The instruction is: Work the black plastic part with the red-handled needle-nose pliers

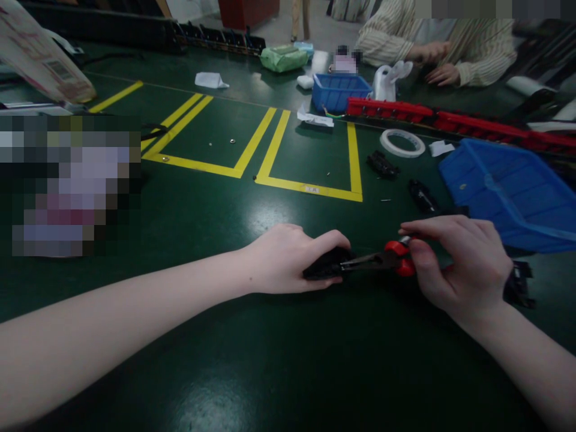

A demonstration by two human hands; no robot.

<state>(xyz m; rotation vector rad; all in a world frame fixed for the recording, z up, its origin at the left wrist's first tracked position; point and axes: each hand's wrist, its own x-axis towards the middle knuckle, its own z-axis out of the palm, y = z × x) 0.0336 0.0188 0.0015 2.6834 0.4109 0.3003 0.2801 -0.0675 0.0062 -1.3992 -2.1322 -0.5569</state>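
Observation:
My left hand [288, 258] is closed over a small black plastic part [324, 265] and presses it onto the dark green table [270, 360]. My right hand [459, 264] grips red-handled pliers [391, 257], whose dark jaws point left and meet the black part. Both hands rest low on the table, close together near its middle.
A large blue bin [508, 192] sits right of my right hand, with loose black parts [382, 164] and a tape roll [402, 143] behind it. Yellow floor-style tape lines [310, 187] mark the table. A red strip [450, 123], a small blue bin [337, 91] and a person in a striped shirt [450, 42] are at the far side.

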